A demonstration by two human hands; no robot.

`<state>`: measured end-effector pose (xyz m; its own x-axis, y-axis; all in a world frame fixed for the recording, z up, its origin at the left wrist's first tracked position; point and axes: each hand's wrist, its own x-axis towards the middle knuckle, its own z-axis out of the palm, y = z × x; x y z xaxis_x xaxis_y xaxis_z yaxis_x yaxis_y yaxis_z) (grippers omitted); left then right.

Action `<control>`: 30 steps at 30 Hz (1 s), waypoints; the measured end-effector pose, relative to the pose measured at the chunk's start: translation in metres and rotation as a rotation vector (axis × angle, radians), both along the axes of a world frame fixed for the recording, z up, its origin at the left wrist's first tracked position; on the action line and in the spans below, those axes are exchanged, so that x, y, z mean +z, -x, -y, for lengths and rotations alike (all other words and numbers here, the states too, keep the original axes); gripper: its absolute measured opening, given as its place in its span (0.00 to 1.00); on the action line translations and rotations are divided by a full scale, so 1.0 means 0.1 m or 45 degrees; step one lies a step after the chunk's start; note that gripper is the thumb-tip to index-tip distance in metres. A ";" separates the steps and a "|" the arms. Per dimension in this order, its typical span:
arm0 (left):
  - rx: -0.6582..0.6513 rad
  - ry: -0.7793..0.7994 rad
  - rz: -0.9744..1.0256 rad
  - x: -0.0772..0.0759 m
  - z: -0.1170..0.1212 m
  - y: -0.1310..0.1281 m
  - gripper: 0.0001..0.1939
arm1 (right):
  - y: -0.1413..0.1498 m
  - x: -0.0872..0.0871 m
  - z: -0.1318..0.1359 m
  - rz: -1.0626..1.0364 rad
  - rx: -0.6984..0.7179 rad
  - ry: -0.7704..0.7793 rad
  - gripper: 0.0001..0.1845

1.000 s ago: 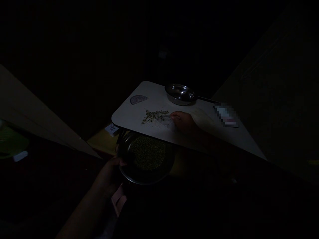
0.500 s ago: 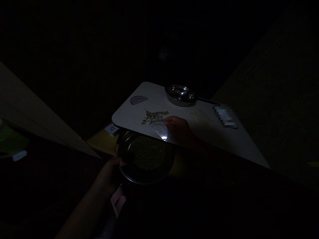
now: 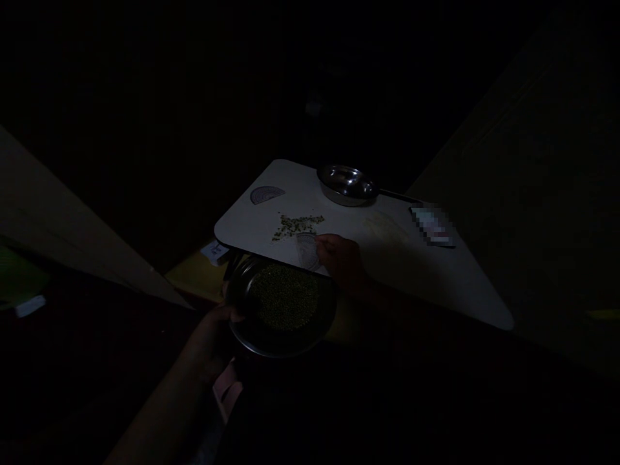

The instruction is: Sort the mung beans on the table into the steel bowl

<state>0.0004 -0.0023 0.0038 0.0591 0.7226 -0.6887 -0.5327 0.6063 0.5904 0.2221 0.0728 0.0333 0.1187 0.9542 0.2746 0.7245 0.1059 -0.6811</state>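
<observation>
The scene is very dark. My left hand grips the left rim of a round metal plate filled with small green grains, held just below the near edge of a white board. My right hand rests at that near edge, fingers closed on a thin clear round piece that stands tilted over the plate. A loose scatter of green grains lies on the board just beyond the clear piece.
An empty metal bowl sits at the board's far side, a dark handle-like bar beside it. A grey half-round shape lies at the far left of the board, a small packet at the right. Yellowish surface below.
My right hand has drawn the clear piece from flat on the board toward me to its near edge above the plate. The left hand and plate have barely moved.
</observation>
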 end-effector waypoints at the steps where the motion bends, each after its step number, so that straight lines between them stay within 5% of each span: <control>1: -0.027 -0.026 -0.004 0.00 0.00 0.00 0.11 | 0.00 0.00 0.00 -0.003 -0.013 -0.006 0.13; 30: 0.027 0.106 -0.044 0.13 -0.01 -0.10 0.08 | -0.40 -0.01 0.31 -0.095 -0.164 0.023 0.09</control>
<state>0.0105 -0.0010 0.0172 0.0195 0.6637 -0.7478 -0.5263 0.6427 0.5567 0.2619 0.0414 0.0324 0.2600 0.9345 0.2431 0.6788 0.0022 -0.7344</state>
